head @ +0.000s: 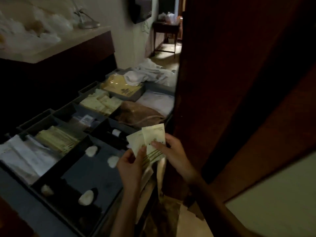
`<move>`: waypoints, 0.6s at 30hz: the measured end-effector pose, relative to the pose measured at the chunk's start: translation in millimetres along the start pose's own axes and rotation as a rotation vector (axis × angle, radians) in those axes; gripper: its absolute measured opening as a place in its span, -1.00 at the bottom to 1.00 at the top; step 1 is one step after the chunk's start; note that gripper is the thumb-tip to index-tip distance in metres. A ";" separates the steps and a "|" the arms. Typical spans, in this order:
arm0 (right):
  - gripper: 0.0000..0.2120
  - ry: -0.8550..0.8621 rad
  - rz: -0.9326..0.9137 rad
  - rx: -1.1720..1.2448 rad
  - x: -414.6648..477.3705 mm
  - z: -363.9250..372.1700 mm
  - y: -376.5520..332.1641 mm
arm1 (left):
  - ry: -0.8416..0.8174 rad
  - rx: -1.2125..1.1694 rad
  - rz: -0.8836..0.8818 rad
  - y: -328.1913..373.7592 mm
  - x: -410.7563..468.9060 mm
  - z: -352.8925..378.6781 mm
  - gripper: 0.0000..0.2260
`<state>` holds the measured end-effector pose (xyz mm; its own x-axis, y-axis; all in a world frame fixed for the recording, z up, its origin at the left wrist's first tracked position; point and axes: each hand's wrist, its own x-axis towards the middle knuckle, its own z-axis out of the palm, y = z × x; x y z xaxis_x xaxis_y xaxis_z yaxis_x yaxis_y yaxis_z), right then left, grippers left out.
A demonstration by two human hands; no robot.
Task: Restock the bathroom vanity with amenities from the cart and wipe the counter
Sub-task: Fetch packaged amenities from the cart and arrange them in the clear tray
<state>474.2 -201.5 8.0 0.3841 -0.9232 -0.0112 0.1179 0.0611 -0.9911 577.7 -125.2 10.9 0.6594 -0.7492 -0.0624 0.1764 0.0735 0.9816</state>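
I hold a small stack of pale cream amenity packets (pixel 150 142) with green print above the right edge of the cart tray (pixel 95 170). My left hand (pixel 131 166) grips the packets from below, thumb on their face. My right hand (pixel 171 151) pinches the top packet from the right side. The grey divided tray holds more cream packets (pixel 58 139), another cream pile (pixel 100 103), several small white soaps (pixel 91 150), a dark bottle with a white cap (pixel 118 133), and folded white cloth (pixel 25 156).
A dark wooden door (pixel 239 82) stands close on the right. A pale counter ledge (pixel 56 45) runs above the cart at upper left. Crumpled white linen (pixel 150 72) lies at the cart's far end. A brown cloth (pixel 138 112) fills one compartment. A small table (pixel 164 31) stands far down the hall.
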 end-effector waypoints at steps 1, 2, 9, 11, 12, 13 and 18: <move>-0.78 0.040 -0.024 -0.003 -15.3 -20.6 -5.2 | -0.051 -0.020 -0.033 -1.7 -14.4 15.3 -0.92; -0.78 0.088 -0.045 -0.018 -32.1 -43.5 -9.4 | -0.115 -0.029 -0.078 -4.7 -29.2 31.3 -0.90; -0.78 0.540 -0.115 0.003 -174.2 -183.1 -27.6 | -0.532 0.106 -0.237 -30.1 -146.2 144.0 -0.90; -0.76 0.652 -0.134 -0.014 -210.5 -214.1 -31.4 | -0.658 0.098 -0.269 -32.7 -182.4 172.2 -0.90; -0.76 0.710 -0.141 -0.022 -227.3 -229.7 -32.0 | -0.723 0.090 -0.289 -34.1 -199.0 185.8 -0.90; -0.76 0.771 -0.146 -0.033 -244.1 -244.5 -32.2 | -0.786 0.089 -0.300 -35.4 -215.5 198.9 -0.89; -0.80 1.033 -0.158 -0.038 -331.6 -308.2 -35.3 | -1.041 0.124 -0.304 -52.1 -301.7 255.9 -0.89</move>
<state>60.5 -14.5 6.0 -0.6048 -0.7959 0.0286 0.0633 -0.0839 -0.9945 182.6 -71.5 24.8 -0.3511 -0.9190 -0.1791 0.1144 -0.2320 0.9660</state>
